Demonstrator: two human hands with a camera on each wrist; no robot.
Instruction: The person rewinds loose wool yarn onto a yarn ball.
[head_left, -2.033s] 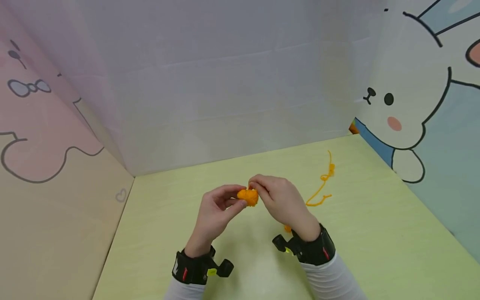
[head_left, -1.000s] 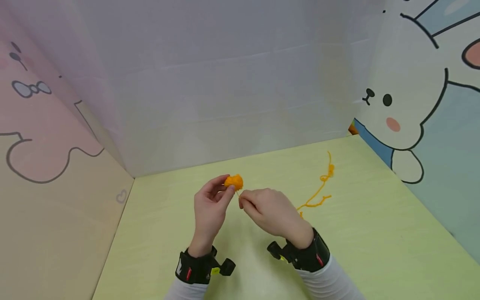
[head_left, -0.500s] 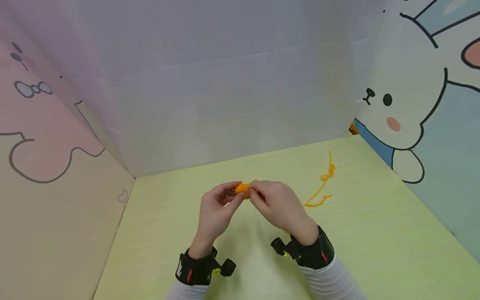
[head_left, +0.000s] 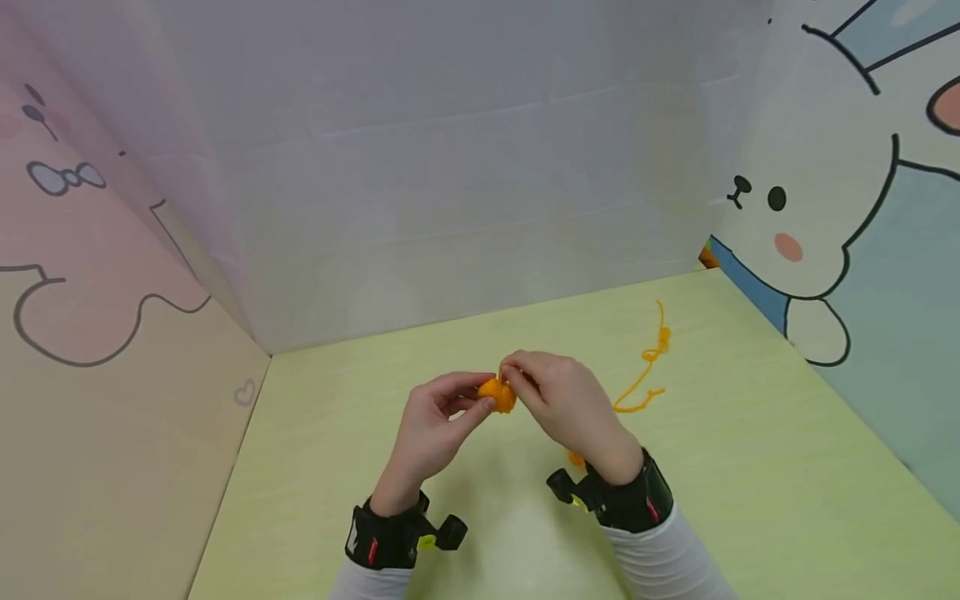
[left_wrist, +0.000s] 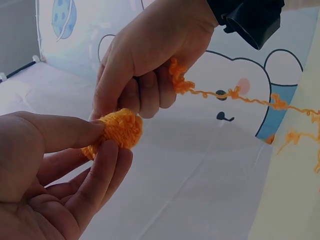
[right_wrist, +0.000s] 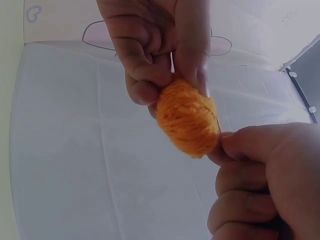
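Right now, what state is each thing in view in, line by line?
Left hand: pinching the yarn ball
Right hand: pinching a strand
Yarn ball: wound, held up
Loose yarn: kinked, clumped, partly lying on the table
Left wrist camera: strapped on
Right wrist camera: strapped on

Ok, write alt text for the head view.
A person's left hand holds a small orange ball of wound yarn while the right hand pinches its strand above a pale yellow-green table. Loose, tangled orange yarn lies on the table at right.

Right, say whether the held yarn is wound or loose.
Mostly wound: the yarn bundle looks compactly wrapped; the right hand pinches one strand leading off.
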